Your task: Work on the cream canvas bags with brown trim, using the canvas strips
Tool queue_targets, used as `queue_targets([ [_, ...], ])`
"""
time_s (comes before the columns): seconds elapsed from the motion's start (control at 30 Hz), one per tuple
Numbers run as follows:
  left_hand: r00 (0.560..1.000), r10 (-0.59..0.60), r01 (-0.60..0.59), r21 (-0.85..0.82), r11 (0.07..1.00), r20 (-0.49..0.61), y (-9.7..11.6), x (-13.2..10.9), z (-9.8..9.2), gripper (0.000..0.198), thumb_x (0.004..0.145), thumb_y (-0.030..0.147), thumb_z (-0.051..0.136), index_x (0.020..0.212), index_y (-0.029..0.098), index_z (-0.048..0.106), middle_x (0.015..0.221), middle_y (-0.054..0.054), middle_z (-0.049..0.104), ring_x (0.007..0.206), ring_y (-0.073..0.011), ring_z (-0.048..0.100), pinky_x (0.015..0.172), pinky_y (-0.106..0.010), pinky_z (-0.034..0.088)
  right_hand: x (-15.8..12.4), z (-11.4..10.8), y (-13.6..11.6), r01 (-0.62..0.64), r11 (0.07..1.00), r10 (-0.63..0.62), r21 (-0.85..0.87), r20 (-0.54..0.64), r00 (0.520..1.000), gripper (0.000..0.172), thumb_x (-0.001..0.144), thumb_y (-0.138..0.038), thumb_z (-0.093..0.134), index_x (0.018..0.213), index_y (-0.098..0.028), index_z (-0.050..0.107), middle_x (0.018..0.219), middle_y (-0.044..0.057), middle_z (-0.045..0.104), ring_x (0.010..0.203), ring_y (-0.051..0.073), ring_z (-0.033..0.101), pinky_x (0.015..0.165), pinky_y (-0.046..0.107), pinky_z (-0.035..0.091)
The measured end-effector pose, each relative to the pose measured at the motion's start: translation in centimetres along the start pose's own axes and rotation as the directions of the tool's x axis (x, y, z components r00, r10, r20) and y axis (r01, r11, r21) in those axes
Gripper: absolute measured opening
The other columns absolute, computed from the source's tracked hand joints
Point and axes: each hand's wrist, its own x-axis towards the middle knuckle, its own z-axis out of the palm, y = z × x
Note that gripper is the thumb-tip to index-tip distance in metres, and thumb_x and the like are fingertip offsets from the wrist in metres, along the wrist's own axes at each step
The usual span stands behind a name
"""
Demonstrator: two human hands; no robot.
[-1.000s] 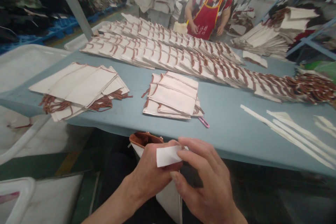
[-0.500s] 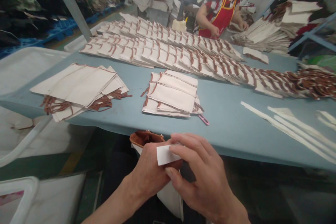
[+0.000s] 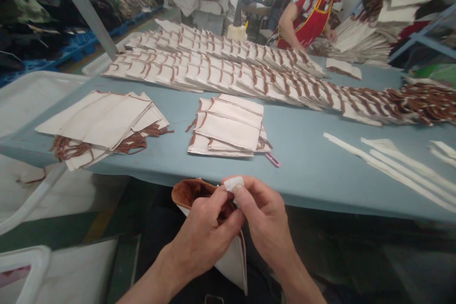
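Note:
A cream fabric pouch (image 3: pixel 233 263) with a brown lining hangs over my lap, its mouth spread at the upper left. My left hand (image 3: pixel 203 230) is closed on the pouch near its rim; the fingertips are partly hidden. Between the thumb and fingers of my right hand (image 3: pixel 265 211) is a small white piece of tape (image 3: pixel 233 183), pinched just above the left fingers. The hands almost touch. In front of them, on the blue table (image 3: pixel 295 166), lies a small stack of cream pouches (image 3: pixel 228 128) with a pink thread snipper (image 3: pixel 273 159) partly beneath it.
Another pouch pile (image 3: pixel 96 116) with brown cords lies to the left. Long overlapping rows of pouches (image 3: pixel 213 69) run across the back. Cream strips (image 3: pixel 388 171) lie on the right. A co-worker in a red apron (image 3: pixel 313 23) stands behind the table. White bins (image 3: pixel 32 99) are at left.
My right hand has turned and now pinches the white tape, which earlier lay across the back of my left hand. My left hand has rotated, showing its thumb. The co-worker has leaned to the right.

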Motion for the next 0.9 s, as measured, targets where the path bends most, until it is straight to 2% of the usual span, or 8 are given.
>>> queue_targets([
  [0.07,0.996,-0.052,0.043,-0.116,0.992,-0.078,-0.2,-0.6,-0.1,0.035,0.102,0.047,0.052,0.083,0.019,0.061,0.063,0.001,0.06,0.053,-0.0131,0.05,0.051,-0.024,0.036,0.3,0.0,0.2,-0.115,0.987,0.115,0.109,0.002,0.993,0.029,0.096,-0.043,0.065,0.086,-0.017,0.076,0.075,0.003,0.074,0.067,0.016,0.065,0.063,0.025,0.053],
  [0.17,0.964,-0.148,0.093,-0.245,0.965,-0.219,-1.0,-1.4,-0.2,0.056,0.102,0.066,0.041,0.072,0.02,0.052,0.062,0.003,0.047,0.052,-0.0115,0.038,0.049,-0.023,0.032,0.5,-0.1,0.8,-0.215,0.959,0.207,0.187,0.057,0.977,0.041,0.09,-0.053,0.069,0.075,-0.015,0.071,0.064,0.001,0.068,0.056,0.012,0.057,0.054,0.022,0.046],
  [0.3,0.933,-0.271,0.194,-0.305,0.933,-0.237,-2.4,-1.9,-0.6,0.065,0.095,0.078,0.039,0.068,0.02,0.05,0.059,0.004,0.041,0.05,-0.0117,0.031,0.048,-0.024,0.028,0.2,0.0,1.5,-0.319,0.923,0.297,0.218,0.127,0.946,0.048,0.087,-0.061,0.07,0.069,-0.016,0.065,0.057,-0.001,0.062,0.045,0.008,0.042,0.045,0.02,0.035],
  [0.4,0.922,-0.316,0.265,-0.228,0.937,-0.224,-3.4,-2.3,-1.1,0.069,0.093,0.081,0.037,0.06,0.021,0.046,0.057,0.002,0.041,0.053,-0.0139,0.035,0.05,-0.026,0.028,-0.1,0.1,1.6,-0.291,0.931,0.264,0.222,0.145,0.954,0.047,0.09,-0.06,0.068,0.072,-0.017,0.062,0.058,-0.001,0.063,0.047,0.008,0.043,0.049,0.02,0.038],
  [0.5,0.926,-0.328,0.295,-0.183,0.938,-0.189,-4.0,-2.8,-1.5,0.073,0.092,0.083,0.036,0.057,0.021,0.05,0.054,0.0,0.047,0.053,-0.0156,0.038,0.051,-0.028,0.029,-0.6,0.2,2.2,-0.285,0.93,0.244,0.234,0.191,0.951,0.047,0.092,-0.061,0.066,0.076,-0.017,0.061,0.058,-0.002,0.062,0.049,0.009,0.045,0.052,0.02,0.04],
  [0.63,0.93,-0.35,0.323,-0.198,0.925,-0.117,-4.4,-3.7,-1.9,0.076,0.095,0.081,0.034,0.059,0.018,0.059,0.06,-0.003,0.057,0.054,-0.0158,0.044,0.053,-0.028,0.032,-2.2,0.3,4.6,-0.386,0.894,0.328,0.227,0.255,0.91,0.051,0.09,-0.066,0.066,0.075,-0.018,0.057,0.057,-0.003,0.059,0.048,0.008,0.042,0.05,0.02,0.037],
  [0.73,0.922,-0.382,0.358,-0.233,0.904,-0.067,-4.6,-4.7,-2.1,0.075,0.098,0.077,0.032,0.065,0.018,0.064,0.064,-0.003,0.06,0.056,-0.0161,0.047,0.055,-0.027,0.035,-4.0,0.7,6.8,-0.447,0.871,0.401,0.205,0.229,0.887,0.054,0.089,-0.069,0.066,0.074,-0.018,0.057,0.054,-0.005,0.054,0.047,0.007,0.038,0.048,0.02,0.031],
  [0.9,0.962,-0.271,0.272,-0.129,0.954,0.023,-4.8,-6.2,-2.5,0.055,0.103,0.059,0.041,0.075,0.019,0.065,0.074,-0.004,0.066,0.071,-0.0203,0.057,0.068,-0.028,0.043,-6.1,1.7,8.0,-0.467,0.855,0.439,0.227,0.166,0.883,0.054,0.088,-0.07,0.066,0.074,-0.018,0.056,0.052,-0.008,0.045,0.046,0.007,0.033,0.047,0.021,0.026],
])
